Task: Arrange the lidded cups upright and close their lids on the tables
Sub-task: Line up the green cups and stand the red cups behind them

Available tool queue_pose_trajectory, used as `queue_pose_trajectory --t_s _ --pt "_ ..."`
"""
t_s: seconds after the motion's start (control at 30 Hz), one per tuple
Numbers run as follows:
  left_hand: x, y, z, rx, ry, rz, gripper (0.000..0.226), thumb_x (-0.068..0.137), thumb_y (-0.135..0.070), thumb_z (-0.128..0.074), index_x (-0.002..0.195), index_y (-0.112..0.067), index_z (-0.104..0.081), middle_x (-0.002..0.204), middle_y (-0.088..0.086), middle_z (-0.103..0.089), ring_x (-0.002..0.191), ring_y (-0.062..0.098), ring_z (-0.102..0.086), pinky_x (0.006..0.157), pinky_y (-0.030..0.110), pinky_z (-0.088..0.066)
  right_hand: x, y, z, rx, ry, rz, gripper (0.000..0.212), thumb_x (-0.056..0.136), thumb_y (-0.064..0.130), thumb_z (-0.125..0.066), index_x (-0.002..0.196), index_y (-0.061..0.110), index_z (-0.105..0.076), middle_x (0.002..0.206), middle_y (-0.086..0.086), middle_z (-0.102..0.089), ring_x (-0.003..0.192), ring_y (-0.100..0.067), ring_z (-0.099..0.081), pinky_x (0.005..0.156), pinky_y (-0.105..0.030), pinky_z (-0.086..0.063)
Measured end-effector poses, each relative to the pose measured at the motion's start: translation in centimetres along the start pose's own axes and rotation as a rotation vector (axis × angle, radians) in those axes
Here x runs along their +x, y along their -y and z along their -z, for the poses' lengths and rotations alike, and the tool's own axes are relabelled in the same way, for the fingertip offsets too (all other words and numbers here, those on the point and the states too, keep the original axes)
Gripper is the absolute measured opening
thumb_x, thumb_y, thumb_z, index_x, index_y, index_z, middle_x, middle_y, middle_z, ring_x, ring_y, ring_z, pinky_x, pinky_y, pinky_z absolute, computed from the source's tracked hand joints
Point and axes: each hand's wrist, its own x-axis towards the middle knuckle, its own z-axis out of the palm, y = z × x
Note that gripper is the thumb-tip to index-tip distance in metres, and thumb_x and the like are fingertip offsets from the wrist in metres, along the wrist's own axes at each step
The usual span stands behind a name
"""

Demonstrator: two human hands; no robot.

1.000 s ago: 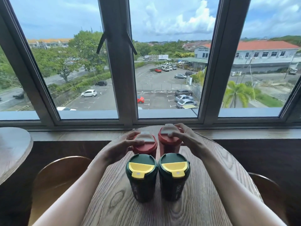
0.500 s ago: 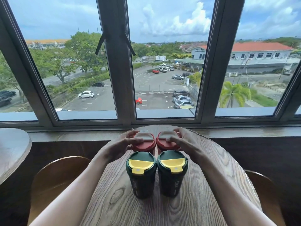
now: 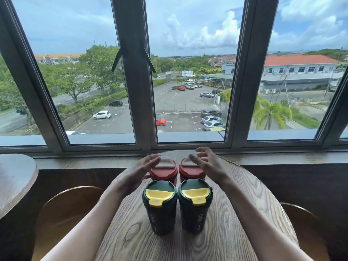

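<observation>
Four lidded cups stand upright in a tight square on the round wooden table [image 3: 244, 213]. The two near ones are dark green with yellow flip lids, the left green cup [image 3: 160, 206] beside the right green cup [image 3: 194, 204], both lids flat. Behind them stand the left red cup [image 3: 163, 171] and the right red cup [image 3: 190, 170], with pale lid flaps lying flat. My left hand [image 3: 142, 168] hovers open just left of the left red cup. My right hand [image 3: 207, 162] hovers open just right of the right red cup. Neither hand grips a cup.
A wooden sill [image 3: 282, 158] and a large window [image 3: 188, 72] run behind the table. A second round table [image 3: 15, 178] sits at the left. Wooden chair backs stand at the lower left [image 3: 66, 208] and lower right [image 3: 301, 223].
Both hands have let go of the red cups' lids and opened, drawing slightly outward. The red cups now stand free behind the green ones.
</observation>
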Motion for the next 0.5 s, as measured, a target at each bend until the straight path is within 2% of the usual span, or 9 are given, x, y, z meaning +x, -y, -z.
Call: queue_pose_trajectory --t_s 0.07,0.13,0.2,0.33,0.5 --pt "-0.7 -1.3 -0.1 0.104 -0.164 -0.085 0.061 0.08 -0.058 -0.069 0.123 -0.017 -0.062 0.12 0.006 -0.068 0.112 0.022 -0.064 0.097 0.043 -0.05 0.3 1.2 0.1 -0.11 -0.029 0.091 0.043 0.086 0.043 -0.067 0.121 0.021 -0.055 0.119 -0.004 -0.062 0.109 -0.021 -0.061 0.088 -0.038 -0.054" --pt "-1.9 -2.5 0.5 0.196 -0.339 -0.204 0.033 0.092 -0.036 -0.064 0.114 -0.011 -0.066 0.106 0.008 -0.071 0.1 0.025 -0.067 0.079 0.033 -0.054 0.5 3.1 -0.2 -0.191 0.031 0.161 0.039 0.087 0.037 -0.067 0.121 0.02 -0.058 0.119 -0.004 -0.065 0.109 -0.02 -0.061 0.089 -0.036 -0.053" --pt "-3.7 -3.7 1.7 0.24 -0.448 -0.267 0.014 0.093 -0.019 -0.064 0.104 -0.011 -0.069 0.095 0.007 -0.072 0.087 0.023 -0.068 0.069 0.025 -0.052 0.9 5.7 -1.5 -0.262 0.116 0.223 0.039 0.088 0.032 -0.068 0.122 0.017 -0.059 0.12 -0.005 -0.066 0.109 -0.019 -0.061 0.089 -0.032 -0.05" --pt "-8.8 -4.5 6.3 0.293 -0.537 -0.272 0.009 0.092 -0.012 -0.065 0.097 -0.009 -0.072 0.088 0.01 -0.074 0.074 0.016 -0.068 0.057 0.012 -0.05 0.7 11.6 -7.2 -0.302 0.291 0.317 0.039 0.088 0.028 -0.069 0.123 0.012 -0.06 0.117 -0.009 -0.068 0.101 -0.018 -0.063 0.088 -0.028 -0.049" --pt "-17.5 -3.5 14.3 0.414 -0.72 -0.232 0.009 0.09 -0.009 -0.066 0.089 -0.01 -0.074 0.077 0.005 -0.074 0.061 0.005 -0.066 0.055 0.01 -0.045 -1.6 17.4 -18.5 -0.26 0.391 0.391 0.037 0.085 0.031 -0.071 0.118 0.014 -0.065 0.11 -0.008 -0.072 0.096 -0.018 -0.066 0.078 -0.023 -0.045"
